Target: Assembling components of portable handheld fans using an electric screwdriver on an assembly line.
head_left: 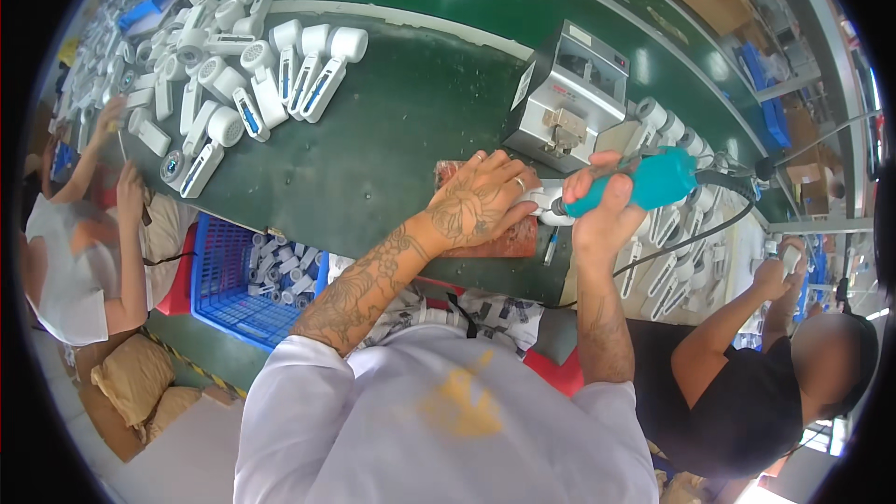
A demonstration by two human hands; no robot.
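Observation:
My left hand [474, 203] lies over a white plastic device [536, 196], its fingers curled down on it and hiding most of it. Under them is a worn reddish board [511, 241] on the green bench. In my right hand [607, 215] is a teal electric screwdriver [661, 179], gripped nearly level. The tool's tip points left at the white device, close to my left thumb; whether it touches a screw cannot be made out. A small blue-and-white strip [551, 248] rests beside the board.
A grey metal box machine [571, 93] stands beyond my right hand. White round-headed handheld devices [224, 84] are heaped at the far left, and more [677, 261] lie at the right. A blue crate [238, 308] holds small white parts. Co-workers sit on both sides. A black cable [691, 241] trails from the screwdriver.

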